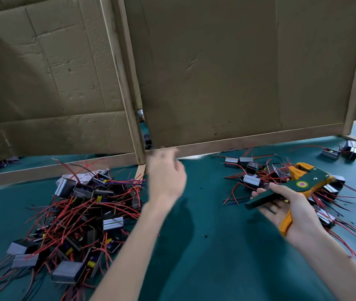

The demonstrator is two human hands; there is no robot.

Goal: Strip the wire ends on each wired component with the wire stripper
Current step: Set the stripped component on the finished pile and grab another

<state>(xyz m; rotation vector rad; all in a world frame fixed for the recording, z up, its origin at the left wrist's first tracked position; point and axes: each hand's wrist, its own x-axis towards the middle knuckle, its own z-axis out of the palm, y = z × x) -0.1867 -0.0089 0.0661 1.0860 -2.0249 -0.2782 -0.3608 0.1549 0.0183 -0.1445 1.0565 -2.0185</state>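
Note:
A big heap of wired components [86, 213], small grey and black blocks with red and black wires, lies on the green table at the left. A smaller spread of the same wired components [257, 177] lies at the right. My right hand [290, 209] holds the green and orange wire stripper [294, 187] by its handles, above the right-hand spread. My left hand [166, 177] is raised in the middle, blurred, near the bottom edge of the cardboard screen; its fingers hold nothing that I can make out.
A tall cardboard screen [216, 72] on wooden frames stands across the back of the green table [205, 257]. A few more components [342, 152] lie at the far right. Small bits of stripped insulation dot the cloth between the heaps.

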